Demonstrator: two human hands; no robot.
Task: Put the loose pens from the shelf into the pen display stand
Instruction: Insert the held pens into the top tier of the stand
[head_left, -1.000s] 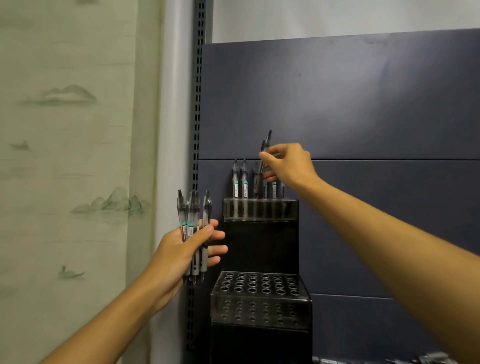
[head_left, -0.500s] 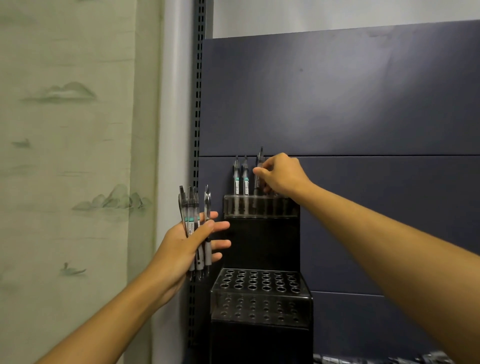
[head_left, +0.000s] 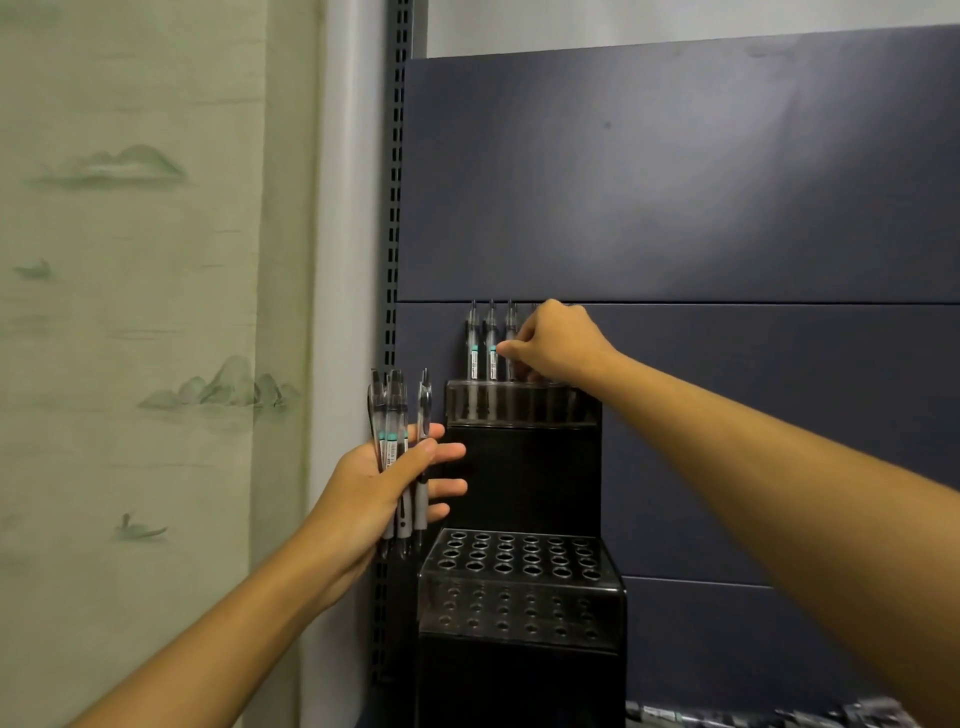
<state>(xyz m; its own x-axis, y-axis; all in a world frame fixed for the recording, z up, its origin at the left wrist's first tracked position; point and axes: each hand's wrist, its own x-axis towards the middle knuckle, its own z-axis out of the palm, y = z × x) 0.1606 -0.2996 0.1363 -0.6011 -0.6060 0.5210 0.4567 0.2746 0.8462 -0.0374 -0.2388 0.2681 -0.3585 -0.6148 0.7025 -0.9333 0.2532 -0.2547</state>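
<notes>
A black two-tier pen display stand (head_left: 524, 467) stands against the dark shelf back panel. Three clear pens (head_left: 474, 348) stand upright in the left holes of its upper tier. My right hand (head_left: 553, 345) is at that tier, fingers pinching the third pen (head_left: 510, 332), which sits low in its hole. My left hand (head_left: 382, 486) grips a bundle of several clear pens with grey grips (head_left: 400, 441), upright, just left of the stand. The lower tier (head_left: 519, 564) shows rows of holes with nothing in them.
A slotted metal upright (head_left: 393, 208) runs down the left of the dark panel (head_left: 675, 182). A pale green painted wall hanging (head_left: 130, 312) fills the left side. More loose pens (head_left: 841, 717) lie on the shelf at the bottom right.
My right hand has lowered the pen from above the upper tier down into a hole, and it now stands level with the other two. The left hand's bundle has barely moved.
</notes>
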